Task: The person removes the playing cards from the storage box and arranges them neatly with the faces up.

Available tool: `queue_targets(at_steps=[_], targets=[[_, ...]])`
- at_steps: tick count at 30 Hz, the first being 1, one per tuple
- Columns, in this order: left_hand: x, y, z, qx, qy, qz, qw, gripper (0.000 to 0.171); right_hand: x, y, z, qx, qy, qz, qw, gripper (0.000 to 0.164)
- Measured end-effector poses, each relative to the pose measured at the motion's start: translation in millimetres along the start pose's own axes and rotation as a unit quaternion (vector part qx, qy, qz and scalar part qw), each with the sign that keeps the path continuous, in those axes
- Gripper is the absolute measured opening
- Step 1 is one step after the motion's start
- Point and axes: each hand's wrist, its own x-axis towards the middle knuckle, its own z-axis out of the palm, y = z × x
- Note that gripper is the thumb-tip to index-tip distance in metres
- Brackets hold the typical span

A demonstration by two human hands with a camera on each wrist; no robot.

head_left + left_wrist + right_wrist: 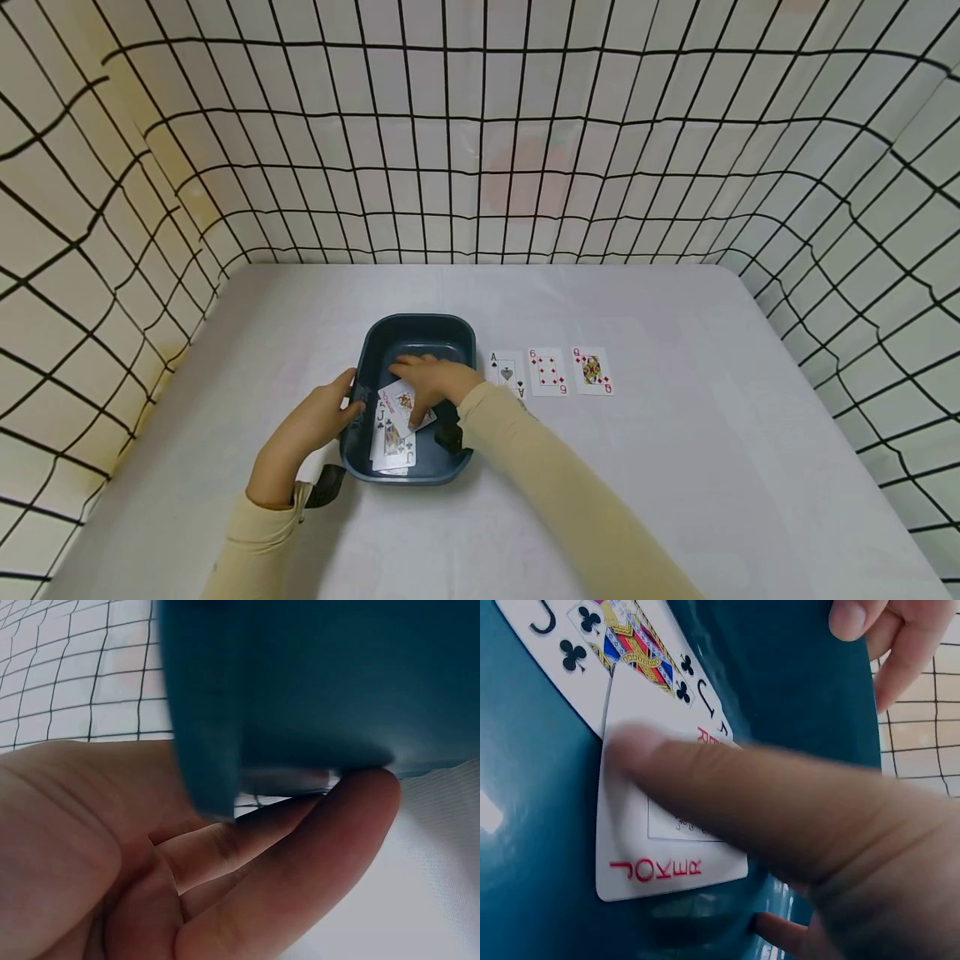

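A dark blue tray (442, 462) stands on the white table. My left hand (313, 423) grips its left rim, thumb over the top and fingers outside, beneath the edge in the left wrist view. Inside the tray, a joker card (671, 874) partly covers a jack of clubs (577, 656); part of another card peeks out below them. My right hand (433, 382) is over the tray with its fingers spread. Its thumb lies across the joker, blurred in the right wrist view, and no card is lifted.
Right of the tray, an ace of spades (507, 372), a six of diamonds (547, 372) and a queen of diamonds (592, 371) lie face up in a row. Black netting (483, 171) over pale walls encloses the table (675, 467) at the back and sides.
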Motion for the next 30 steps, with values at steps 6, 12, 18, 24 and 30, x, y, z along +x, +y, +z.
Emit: queue_targets(at_steps=[6,12,18,24,30], targets=[[-0.4,-0.2,-0.4,-0.001,0.002,0.002,1.0,0.052,0,-2,4,-0.019,0.003,0.002,1.0,0.094],[-0.6,-0.4,-0.9,-0.002,0.003,0.009,0.9999,0.05,2,-3,6,-0.042,0.026,-0.008,0.999,0.088],[-0.7,-0.4,-0.7,-0.005,-0.001,0.007,1.0,0.051,3,-3,9,-0.051,0.016,-0.007,0.999,0.097],[-0.1,-1.2,-0.1,0.001,0.005,0.014,0.9999,0.05,3,-6,10,-0.06,0.032,-0.008,0.998,0.097],[-0.3,-0.2,0.0,0.003,-0.001,0.002,1.0,0.052,3,-11,11,-0.089,0.063,-0.019,0.994,0.089]])
